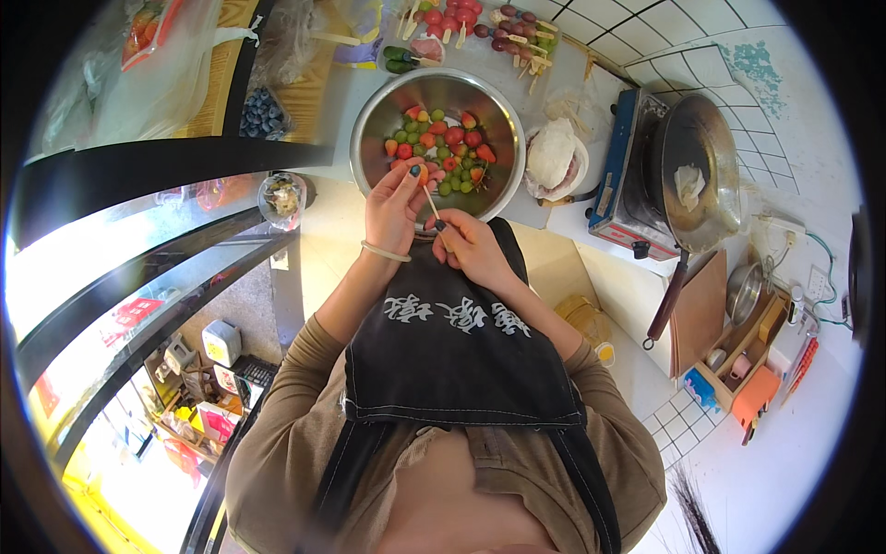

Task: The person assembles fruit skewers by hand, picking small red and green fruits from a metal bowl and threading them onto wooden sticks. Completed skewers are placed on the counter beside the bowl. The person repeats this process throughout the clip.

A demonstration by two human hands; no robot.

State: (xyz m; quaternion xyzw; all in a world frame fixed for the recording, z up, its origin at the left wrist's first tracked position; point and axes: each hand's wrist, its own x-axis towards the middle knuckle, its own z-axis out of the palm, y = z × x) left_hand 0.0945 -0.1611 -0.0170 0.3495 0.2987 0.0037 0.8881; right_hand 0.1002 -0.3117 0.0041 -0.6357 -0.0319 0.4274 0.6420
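A large stainless steel bowl [512, 131] holds strawberries, green grapes [413, 127] and other red fruit. Over its near rim, my left hand [398, 201] pinches a small orange-red fruit [423, 176], probably a strawberry. My right hand [467, 242] grips a thin wooden stick [430, 201] whose upper end meets that fruit; how deep the stick goes in is hidden. Behind the bowl lie skewers of red fruit [453, 17] and skewers of dark grapes [516, 38], with wooden handles pointing outward. Green cucumber-like pieces [399, 60] lie by the bowl's far left rim.
Right of the bowl are a white cloth-like item on a container [554, 156], a knife handle [564, 199] and a portable gas stove [616, 173] bearing a wok [699, 173], its handle pointing toward me. Blueberries [263, 113] and a dark shelf frame [173, 156] stand left.
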